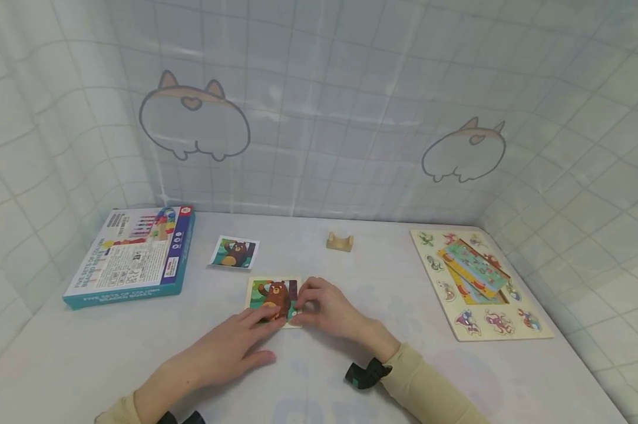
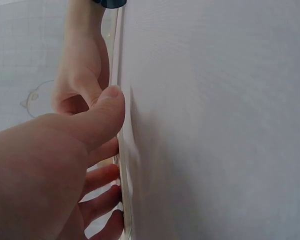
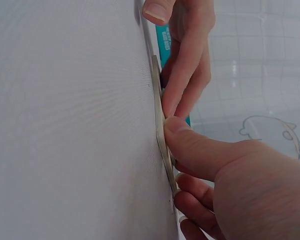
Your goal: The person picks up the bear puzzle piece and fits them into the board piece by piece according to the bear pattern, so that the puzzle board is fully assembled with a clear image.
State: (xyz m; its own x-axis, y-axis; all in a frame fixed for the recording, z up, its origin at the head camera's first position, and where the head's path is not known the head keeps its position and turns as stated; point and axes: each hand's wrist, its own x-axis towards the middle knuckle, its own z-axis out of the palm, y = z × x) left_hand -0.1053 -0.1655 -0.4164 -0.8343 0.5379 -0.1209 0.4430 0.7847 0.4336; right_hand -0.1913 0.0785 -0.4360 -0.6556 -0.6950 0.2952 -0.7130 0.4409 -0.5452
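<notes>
A square, flat bear puzzle [image 1: 276,290] with a pale rim lies on the table in the head view, in front of the person. My left hand [image 1: 220,353] rests its extended fingers on the puzzle's lower left part, thumb held apart. At the lower right side, my right hand [image 1: 331,309] has bent fingers and a thumb at the corner. In the right wrist view that thumb [image 3: 182,132] presses the near edge of the thin board [image 3: 160,130], while the other fingers curl beside its side edge. Part of the picture is hidden under both hands.
A card [image 1: 235,253] with the same bear picture lies behind the puzzle. Farther back stands a small wooden holder [image 1: 340,242]. A teal-edged box [image 1: 133,259] lies at left; at right, an animal puzzle board [image 1: 451,309] carries several colourful cards [image 1: 475,268].
</notes>
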